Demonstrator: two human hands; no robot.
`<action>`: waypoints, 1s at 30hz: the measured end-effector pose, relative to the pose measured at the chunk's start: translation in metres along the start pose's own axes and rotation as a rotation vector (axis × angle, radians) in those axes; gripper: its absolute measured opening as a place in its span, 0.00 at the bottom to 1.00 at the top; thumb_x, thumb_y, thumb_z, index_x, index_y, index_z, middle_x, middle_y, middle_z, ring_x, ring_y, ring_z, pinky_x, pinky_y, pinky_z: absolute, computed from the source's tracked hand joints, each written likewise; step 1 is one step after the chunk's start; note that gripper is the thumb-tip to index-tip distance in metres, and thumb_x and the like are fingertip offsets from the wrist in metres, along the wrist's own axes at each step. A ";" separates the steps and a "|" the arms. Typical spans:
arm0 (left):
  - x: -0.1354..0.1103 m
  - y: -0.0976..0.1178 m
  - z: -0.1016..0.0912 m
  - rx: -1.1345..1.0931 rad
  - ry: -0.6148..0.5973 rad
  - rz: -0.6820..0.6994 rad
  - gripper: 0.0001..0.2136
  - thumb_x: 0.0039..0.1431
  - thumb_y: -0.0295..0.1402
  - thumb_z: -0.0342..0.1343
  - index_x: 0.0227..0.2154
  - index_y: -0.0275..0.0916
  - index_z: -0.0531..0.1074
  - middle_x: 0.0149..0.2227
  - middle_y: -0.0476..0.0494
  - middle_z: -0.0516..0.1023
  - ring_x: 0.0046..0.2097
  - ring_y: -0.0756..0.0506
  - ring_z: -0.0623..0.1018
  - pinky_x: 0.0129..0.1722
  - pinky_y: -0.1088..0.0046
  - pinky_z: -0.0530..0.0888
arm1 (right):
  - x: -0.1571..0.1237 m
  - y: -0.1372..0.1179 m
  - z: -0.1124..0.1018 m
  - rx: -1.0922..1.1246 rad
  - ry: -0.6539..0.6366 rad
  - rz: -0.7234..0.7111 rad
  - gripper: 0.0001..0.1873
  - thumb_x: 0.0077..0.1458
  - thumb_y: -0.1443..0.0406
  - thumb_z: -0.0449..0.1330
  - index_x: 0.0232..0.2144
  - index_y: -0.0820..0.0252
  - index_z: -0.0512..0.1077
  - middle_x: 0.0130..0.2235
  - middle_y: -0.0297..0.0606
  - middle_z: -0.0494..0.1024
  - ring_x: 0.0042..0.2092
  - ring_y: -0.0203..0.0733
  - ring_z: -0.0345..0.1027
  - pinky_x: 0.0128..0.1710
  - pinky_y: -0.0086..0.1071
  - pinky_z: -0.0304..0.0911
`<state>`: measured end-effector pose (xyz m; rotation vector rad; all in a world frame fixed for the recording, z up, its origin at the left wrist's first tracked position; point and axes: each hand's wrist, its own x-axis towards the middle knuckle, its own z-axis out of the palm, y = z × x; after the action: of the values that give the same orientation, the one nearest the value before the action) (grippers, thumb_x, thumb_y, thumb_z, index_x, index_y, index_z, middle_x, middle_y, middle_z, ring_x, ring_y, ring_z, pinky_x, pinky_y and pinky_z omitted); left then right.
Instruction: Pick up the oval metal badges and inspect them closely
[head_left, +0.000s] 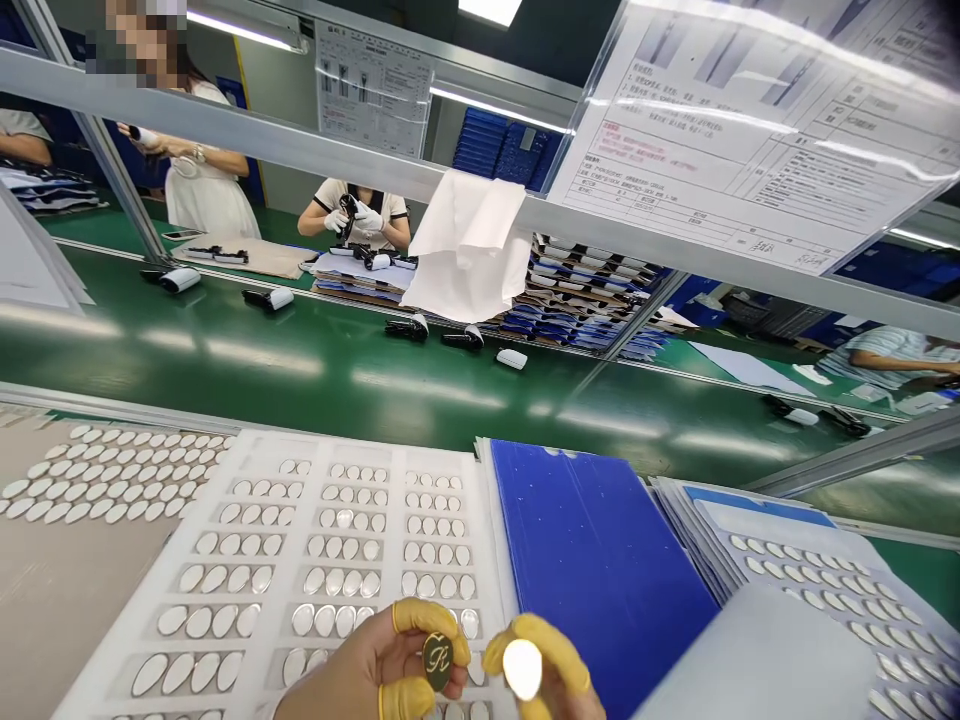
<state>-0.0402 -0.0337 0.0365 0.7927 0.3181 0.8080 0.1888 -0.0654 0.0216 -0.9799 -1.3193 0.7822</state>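
Yellow finger cots cover fingertips of both hands. My left hand (367, 655) pinches a dark oval badge (437, 661) marked with a gold script letter R. Just to its right, my right hand (562, 665) grips a bright oval piece (523, 669), whose glare hides any marking. A small gap separates the two pieces. Under my hands lies a white sheet (247, 465) bearing rows of white oval pieces (322, 582) on clear strips. More white ovals (127, 470) stand in close rows on a brown surface at the left.
Beside the white sheet lies a blue board (592, 540). Stacked sheets with ovals (825, 575) are at the right. Beyond runs a green conveyor (315, 350) carrying black-and-white devices (270, 298). A metal rail (285, 125) crosses above, holding a white cloth (472, 245) and papers. Co-workers sit and stand opposite.
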 end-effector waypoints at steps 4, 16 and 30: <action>-0.010 0.004 -0.020 0.199 0.090 0.126 0.16 0.62 0.42 0.68 0.50 0.49 0.75 0.45 0.44 0.77 0.46 0.45 0.79 0.50 0.64 0.75 | 0.047 0.029 -0.032 -0.018 0.258 0.289 0.25 0.54 0.44 0.71 0.45 0.52 0.78 0.29 0.35 0.82 0.29 0.43 0.71 0.29 0.34 0.66; -0.039 0.114 -0.159 1.775 0.895 -0.323 0.22 0.70 0.26 0.43 0.64 0.29 0.63 0.64 0.27 0.72 0.66 0.35 0.70 0.65 0.55 0.68 | 0.083 0.088 -0.057 0.033 0.368 0.553 0.46 0.37 0.35 0.74 0.47 0.60 0.74 0.28 0.31 0.79 0.25 0.36 0.57 0.27 0.34 0.59; -0.005 0.155 -0.232 2.007 0.908 -0.597 0.10 0.70 0.36 0.58 0.48 0.36 0.76 0.46 0.42 0.81 0.49 0.41 0.81 0.51 0.55 0.79 | 0.077 0.093 -0.061 0.026 0.323 0.503 0.38 0.45 0.39 0.73 0.49 0.59 0.75 0.30 0.34 0.80 0.27 0.40 0.66 0.27 0.35 0.64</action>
<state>-0.2483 0.1471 -0.0067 1.9324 2.2586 -0.0711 0.2647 0.0338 -0.0300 -1.3776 -0.7871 0.9647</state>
